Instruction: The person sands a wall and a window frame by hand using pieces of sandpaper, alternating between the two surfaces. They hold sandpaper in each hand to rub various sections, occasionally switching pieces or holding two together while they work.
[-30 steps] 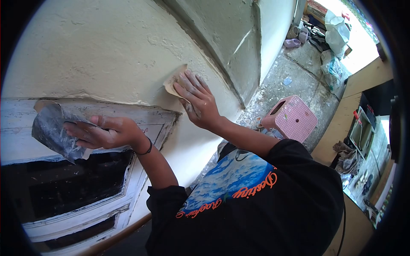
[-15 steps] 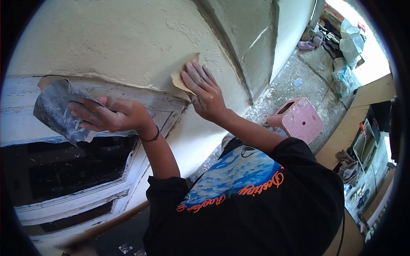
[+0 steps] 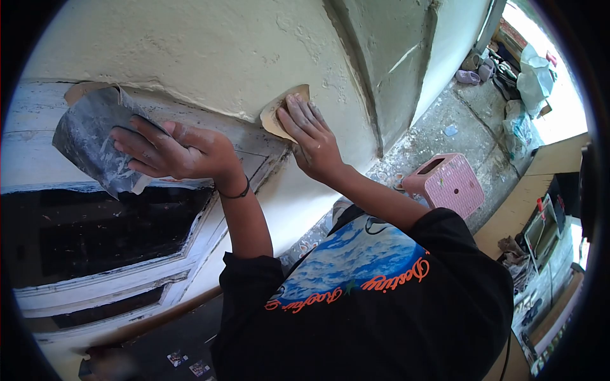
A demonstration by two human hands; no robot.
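Note:
My left hand (image 3: pixel 175 151) holds a large, dust-smeared dark grey sheet of sandpaper (image 3: pixel 89 143) in front of the white wooden frame (image 3: pixel 190 116). One tan corner of that sheet sticks up at its top. With its fingers together, my right hand (image 3: pixel 311 136) presses a smaller tan-backed piece of sandpaper (image 3: pixel 273 116) against the cream wall (image 3: pixel 210 57), just above the frame's corner. Pale dust coats the fingers of both hands. The wall's paint looks rough and pitted there, and the frame's white paint is worn.
Dark panes (image 3: pixel 114 235) sit within the frame below my left hand. A pink plastic stool (image 3: pixel 448 184) stands on the paint-spattered floor (image 3: pixel 438 130) to the right. Farther back are shoes (image 3: pixel 468 77) and plastic bags (image 3: pixel 534 79). Wooden boards (image 3: pixel 540 184) run along the right side.
The view has shifted a little. My right hand and its sandpaper lie flatter on the wall, slightly right of before. My left hand still holds the grey sheet.

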